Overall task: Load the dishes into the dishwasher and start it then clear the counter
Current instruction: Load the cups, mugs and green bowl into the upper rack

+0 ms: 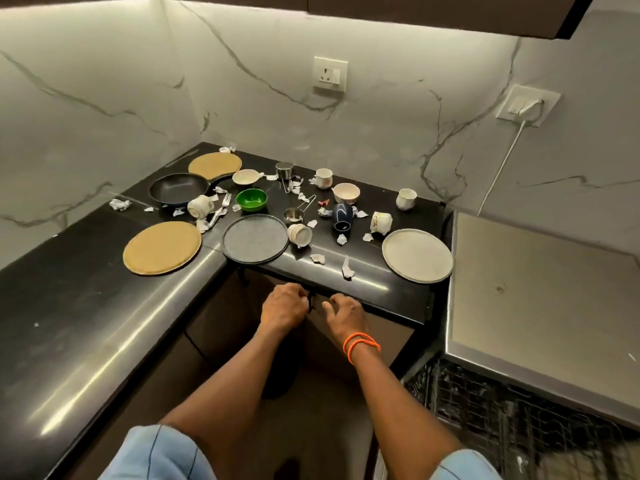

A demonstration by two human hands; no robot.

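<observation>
Two hands work just below the front edge of the black counter (104,323). Left hand (282,308): fingers curled round a small dark handle (310,301) under the counter lip. Right hand (344,315), orange bands on its wrist: fingers bent toward the same handle; whether they grip it, cannot tell.

Dishes lie spread over the counter corner among scraps of crumpled paper (120,204). Two tan plates (162,248), one near the left front, one at the back by the wall. Black pan (178,192) beside the rear tan plate. Green bowl (251,199) near the middle. Grey plate (255,242) overhangs the front edge, above the left hand. Pale plate (417,255) at the right end. Navy mug (343,216) on its side; several white cups, some tipped over.

Dishwasher (540,292) stands at the right, touching the counter end; its wire rack (502,417) shows below the steel top.
</observation>
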